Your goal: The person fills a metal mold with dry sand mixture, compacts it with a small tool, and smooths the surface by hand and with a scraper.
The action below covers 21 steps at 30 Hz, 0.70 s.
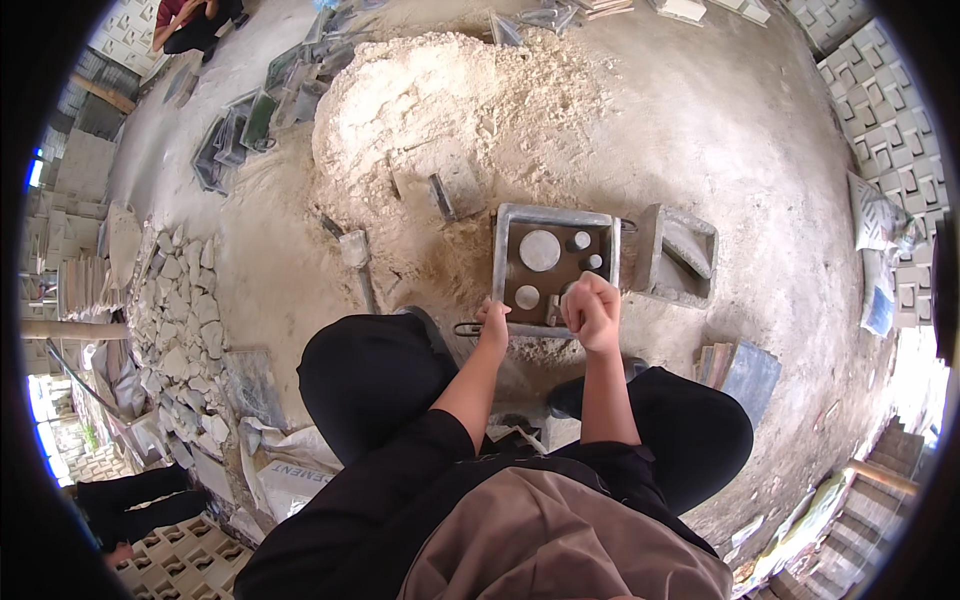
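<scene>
On the ground between my knees lies a grey rectangular mould (556, 213) with a brown bottom. Inside it stand round pale discs, a large one (540, 250) and a smaller one (527, 297), and two short grey cylinders, one (579, 241) above the other (593, 262). My left hand (492, 322) is closed at the mould's near left corner, beside a wire loop handle (467, 329). Over the near right part of the mould, my right hand (591, 308) is curled into a fist. A small upright piece (555, 308) shows next to it; what the fist holds is hidden.
A pale powder heap (420, 100) spreads ahead, with a block (456, 190) and a hammer-like tool (355, 252) at its edge. Right of the mould sits a concrete box (682, 255). Broken pieces (180, 330) and a sack (285, 470) lie left. Two other people are at the far left edges.
</scene>
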Available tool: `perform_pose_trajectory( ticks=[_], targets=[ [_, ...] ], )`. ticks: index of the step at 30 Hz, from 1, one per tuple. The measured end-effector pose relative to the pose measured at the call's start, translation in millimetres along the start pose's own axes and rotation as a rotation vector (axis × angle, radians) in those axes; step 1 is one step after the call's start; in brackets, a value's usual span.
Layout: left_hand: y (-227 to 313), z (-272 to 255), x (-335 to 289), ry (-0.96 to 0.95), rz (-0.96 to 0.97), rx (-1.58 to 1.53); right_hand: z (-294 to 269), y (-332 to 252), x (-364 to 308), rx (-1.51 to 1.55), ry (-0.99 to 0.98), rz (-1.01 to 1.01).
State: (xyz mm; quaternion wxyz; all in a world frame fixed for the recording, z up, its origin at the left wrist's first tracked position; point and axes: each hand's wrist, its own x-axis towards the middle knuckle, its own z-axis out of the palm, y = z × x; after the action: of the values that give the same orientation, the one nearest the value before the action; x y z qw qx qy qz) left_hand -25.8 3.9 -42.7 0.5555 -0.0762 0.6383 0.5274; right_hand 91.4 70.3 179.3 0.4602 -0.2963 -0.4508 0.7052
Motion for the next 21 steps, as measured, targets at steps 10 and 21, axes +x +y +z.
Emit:
perform_pose_trajectory(
  ticks=[10,21],
  targets=[
    [5.4,5.5,-15.5,0.034,0.050,0.012,-10.8,6.5,-2.0,-0.019,0.173,-0.147],
    [1.9,0.5,-5.6,-0.004,0.003,-0.035,-24.3,-10.2,-6.8,-0.190,-0.123,-0.020]
  ],
)
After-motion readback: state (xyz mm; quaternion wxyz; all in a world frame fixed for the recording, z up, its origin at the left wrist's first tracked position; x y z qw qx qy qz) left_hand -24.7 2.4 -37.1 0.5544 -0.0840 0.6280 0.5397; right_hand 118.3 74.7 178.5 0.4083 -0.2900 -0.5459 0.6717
